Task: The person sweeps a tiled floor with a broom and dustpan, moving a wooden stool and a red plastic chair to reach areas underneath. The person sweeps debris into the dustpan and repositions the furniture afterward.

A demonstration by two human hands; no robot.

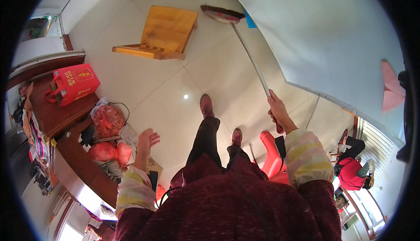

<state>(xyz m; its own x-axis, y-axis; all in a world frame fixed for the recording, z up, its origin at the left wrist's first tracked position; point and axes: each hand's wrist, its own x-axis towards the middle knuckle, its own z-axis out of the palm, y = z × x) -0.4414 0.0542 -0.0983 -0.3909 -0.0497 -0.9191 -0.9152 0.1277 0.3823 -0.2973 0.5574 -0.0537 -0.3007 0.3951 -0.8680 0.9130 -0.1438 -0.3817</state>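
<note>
My right hand (278, 110) is closed around the lower end of a broom's metal handle (252, 60). From there the handle runs away from me to the broom head (223, 15), which has dark bristles and lies over the tiled floor near a pale panel. My left hand (147, 142) hangs free at my left side with its fingers somewhat apart and nothing in it. Nearest to it are red plastic bags (113, 152) and a cardboard box (153, 168). Patterned sleeve covers are on both my forearms.
A yellow wooden chair (169, 32) stands ahead. Left is a dark wooden cabinet (73, 113) bearing a red gift box (77, 83). The pale panel (328, 34) borders the right, with a blue object (250, 19) at its edge. A red plastic seat (272, 162) and a seated person (352, 172) are right.
</note>
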